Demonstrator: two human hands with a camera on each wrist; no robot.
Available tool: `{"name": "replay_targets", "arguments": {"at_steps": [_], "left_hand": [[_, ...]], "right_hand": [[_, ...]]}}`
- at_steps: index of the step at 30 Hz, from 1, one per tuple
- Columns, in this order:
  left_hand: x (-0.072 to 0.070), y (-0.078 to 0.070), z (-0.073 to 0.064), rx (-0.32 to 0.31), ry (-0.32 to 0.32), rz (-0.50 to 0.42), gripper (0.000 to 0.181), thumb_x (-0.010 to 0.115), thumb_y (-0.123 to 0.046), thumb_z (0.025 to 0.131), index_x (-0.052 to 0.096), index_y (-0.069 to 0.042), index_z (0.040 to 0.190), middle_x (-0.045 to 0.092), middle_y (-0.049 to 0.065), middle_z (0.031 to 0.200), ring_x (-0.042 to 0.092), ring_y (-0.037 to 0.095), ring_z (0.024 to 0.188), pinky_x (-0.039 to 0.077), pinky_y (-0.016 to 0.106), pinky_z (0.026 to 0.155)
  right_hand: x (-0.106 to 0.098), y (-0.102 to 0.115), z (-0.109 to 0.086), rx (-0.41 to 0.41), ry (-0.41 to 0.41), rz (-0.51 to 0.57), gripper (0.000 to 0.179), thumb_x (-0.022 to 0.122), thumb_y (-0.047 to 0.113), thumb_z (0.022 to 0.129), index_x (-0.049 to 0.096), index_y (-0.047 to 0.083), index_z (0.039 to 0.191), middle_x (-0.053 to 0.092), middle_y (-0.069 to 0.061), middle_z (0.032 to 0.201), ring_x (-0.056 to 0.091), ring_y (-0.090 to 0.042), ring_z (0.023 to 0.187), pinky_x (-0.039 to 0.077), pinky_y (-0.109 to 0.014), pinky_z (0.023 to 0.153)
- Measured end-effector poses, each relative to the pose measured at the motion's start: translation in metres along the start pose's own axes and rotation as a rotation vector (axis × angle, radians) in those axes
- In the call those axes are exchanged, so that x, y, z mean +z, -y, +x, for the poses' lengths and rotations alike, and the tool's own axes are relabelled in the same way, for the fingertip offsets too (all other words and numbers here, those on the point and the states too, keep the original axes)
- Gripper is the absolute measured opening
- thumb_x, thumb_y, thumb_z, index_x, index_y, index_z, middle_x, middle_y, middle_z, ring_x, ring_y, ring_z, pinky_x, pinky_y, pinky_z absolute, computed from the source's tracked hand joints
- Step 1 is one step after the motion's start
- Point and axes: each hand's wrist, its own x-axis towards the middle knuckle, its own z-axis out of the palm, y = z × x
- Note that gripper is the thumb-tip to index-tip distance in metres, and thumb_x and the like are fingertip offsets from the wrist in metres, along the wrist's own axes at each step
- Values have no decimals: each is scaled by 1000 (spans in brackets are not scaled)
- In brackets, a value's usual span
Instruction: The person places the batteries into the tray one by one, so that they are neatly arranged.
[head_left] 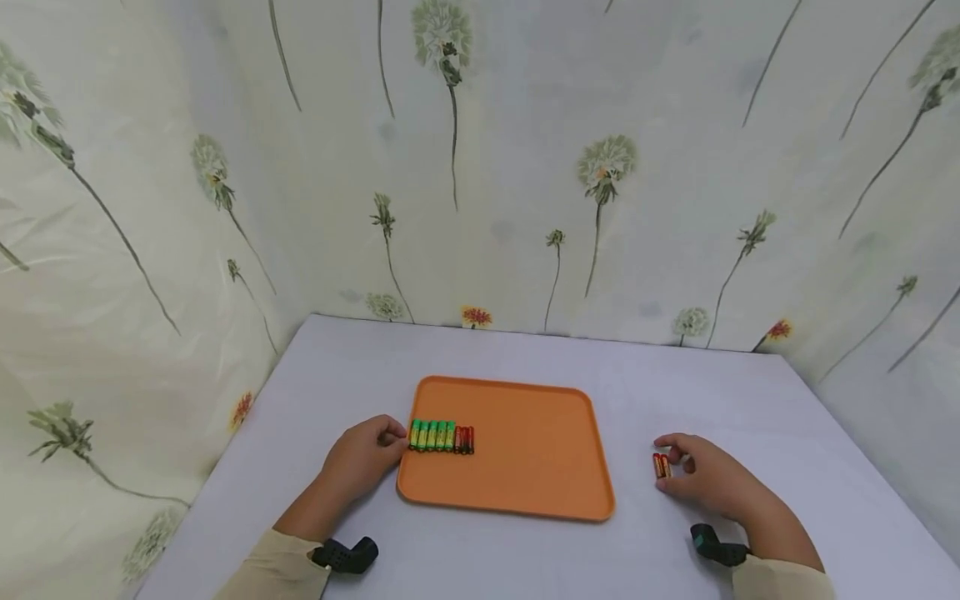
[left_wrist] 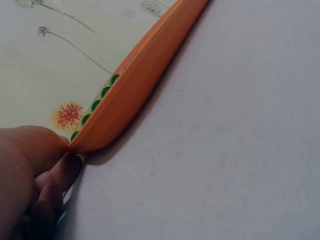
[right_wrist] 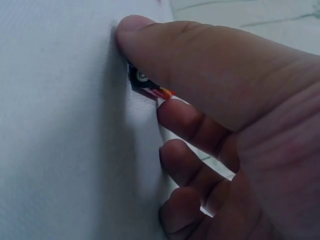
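Note:
An orange tray [head_left: 525, 450] lies on the table, gripped at its left rim by my left hand [head_left: 365, 454]. In the left wrist view, thumb and fingers pinch the tray's rim [left_wrist: 125, 112]. Along the tray's left side, several green batteries [head_left: 432, 436] stand in a row side by side, followed by a few smaller red batteries [head_left: 465, 440]. To the right of the tray, my right hand [head_left: 708, 475] reaches around two red batteries [head_left: 662, 466] on the table, index finger beyond them and thumb at their near end. The right wrist view shows one battery [right_wrist: 145, 77] partly hidden behind the thumb.
A white cloth covers the table [head_left: 525, 550]. Floral sheeting [head_left: 510, 167] hangs behind the table and at its sides. Each wrist wears a black device, one by the left sleeve [head_left: 273, 567] and one by the right sleeve [head_left: 783, 579].

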Motion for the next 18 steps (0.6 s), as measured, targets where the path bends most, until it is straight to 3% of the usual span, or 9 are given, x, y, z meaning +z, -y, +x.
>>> {"name": "replay_targets", "arguments": {"at_steps": [5,11,18], "left_hand": [[0,1,1,2,-3,9,7,73,-28,98,70,-22,101,68,-10,90,60,10,84,49,36,77],[1,1,2,-9,4,16,8,73,-29,98,70,-23,102,68,-9,91,60,11,85,48,37,78],[1,1,2,-17,6,16,8,73,-29,98,70,-23,102,67,-9,90,59,12,84,48,36,77]], "right_hand": [[0,-1,-2,-25,1,-4,63,87,39,85,63,8,134,63,-8,119,56,-29,106,49,-46,87],[-2,0,-1,2,2,11,63,87,40,85,64,8,134,65,-10,123,58,-33,111,49,-53,92],[2,-2,-1,27,-6,13,64,87,44,84,65,10,133,64,-9,122,57,-31,110,49,-51,90]]}}
